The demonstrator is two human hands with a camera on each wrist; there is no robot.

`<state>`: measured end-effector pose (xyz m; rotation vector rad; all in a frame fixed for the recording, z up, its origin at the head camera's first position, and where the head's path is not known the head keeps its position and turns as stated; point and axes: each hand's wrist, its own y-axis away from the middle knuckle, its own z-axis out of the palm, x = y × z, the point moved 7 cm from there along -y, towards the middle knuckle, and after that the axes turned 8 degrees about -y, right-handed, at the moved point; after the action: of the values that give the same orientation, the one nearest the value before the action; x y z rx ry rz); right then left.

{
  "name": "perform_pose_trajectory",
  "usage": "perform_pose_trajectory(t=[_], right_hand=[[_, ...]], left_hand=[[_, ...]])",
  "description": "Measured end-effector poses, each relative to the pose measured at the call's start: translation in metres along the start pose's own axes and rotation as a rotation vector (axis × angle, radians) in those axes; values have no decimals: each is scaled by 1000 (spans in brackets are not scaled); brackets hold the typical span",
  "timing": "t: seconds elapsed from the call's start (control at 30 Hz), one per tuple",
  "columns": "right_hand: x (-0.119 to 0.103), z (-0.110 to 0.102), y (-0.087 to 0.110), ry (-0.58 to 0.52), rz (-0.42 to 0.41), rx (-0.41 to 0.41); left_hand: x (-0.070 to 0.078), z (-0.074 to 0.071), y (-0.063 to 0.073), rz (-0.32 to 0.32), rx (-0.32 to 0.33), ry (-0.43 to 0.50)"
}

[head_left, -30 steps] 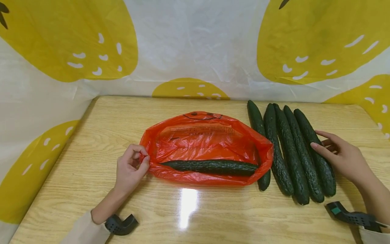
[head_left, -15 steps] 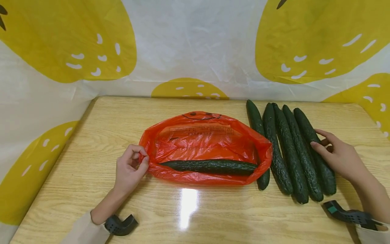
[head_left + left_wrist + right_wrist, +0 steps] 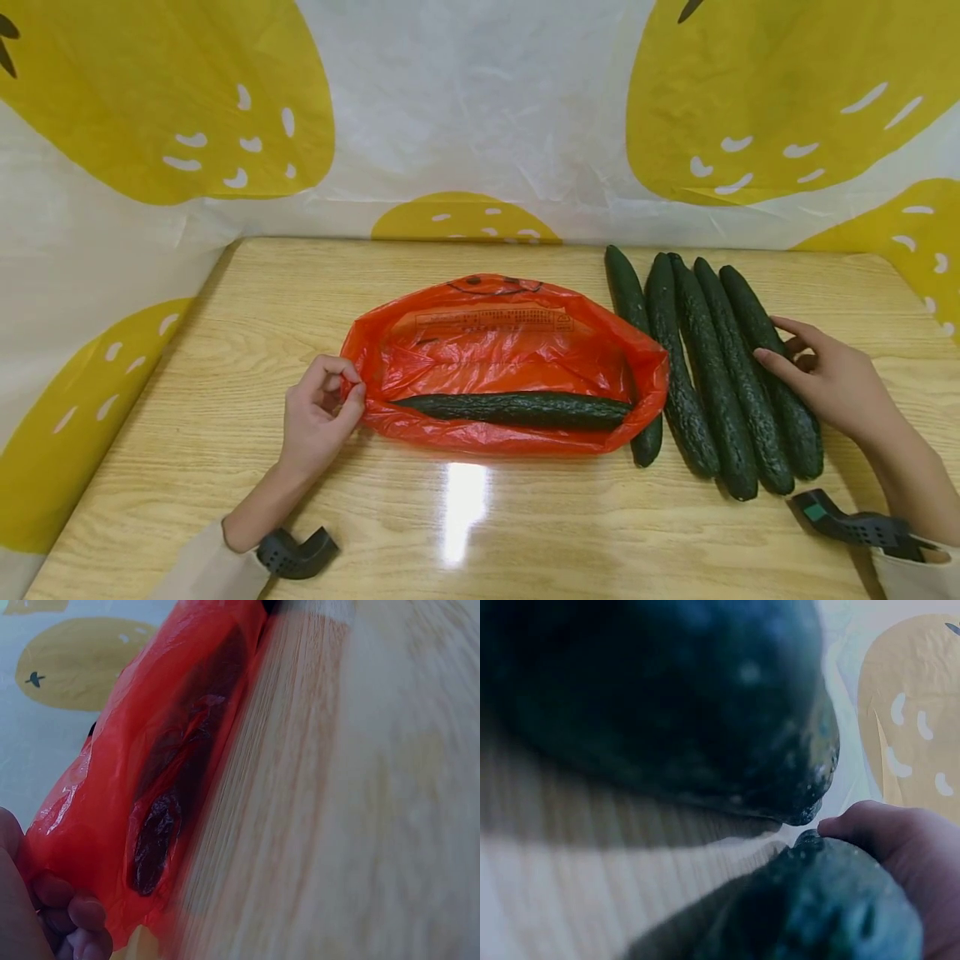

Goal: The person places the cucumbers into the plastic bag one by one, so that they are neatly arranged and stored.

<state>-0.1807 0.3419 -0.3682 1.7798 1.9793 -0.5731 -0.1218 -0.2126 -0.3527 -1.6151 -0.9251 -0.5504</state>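
Observation:
A red plastic bag lies on its side with its mouth spread wide. Inside, along its near edge, rests a dark green cucumber, which shows dimly through the film in the left wrist view. My left hand pinches the bag's left rim between thumb and fingers. To the right of the bag, several more cucumbers lie side by side. My right hand grips the rightmost cucumber, thumb across its top and fingers on its far side. The right wrist view shows the thumb close up beside two cucumber ends.
The wooden table ends at the back against a white sheet with large yellow fruit prints. One cucumber lies partly behind the bag's right end. A dark wrist mount sits near the right-hand cucumbers.
My right thumb has slid slightly left across the rightmost cucumber. The left hand and the bag keep their places.

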Motion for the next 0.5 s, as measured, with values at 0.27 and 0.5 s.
perform_pose_trajectory(t=[0.27,0.5], right_hand=[[-2,-2,1,8,-16,16],[1,-7,3,-14,25,43]], left_hand=[[1,1,-1,4,0,4],[0,1,0,19,-4,20]])
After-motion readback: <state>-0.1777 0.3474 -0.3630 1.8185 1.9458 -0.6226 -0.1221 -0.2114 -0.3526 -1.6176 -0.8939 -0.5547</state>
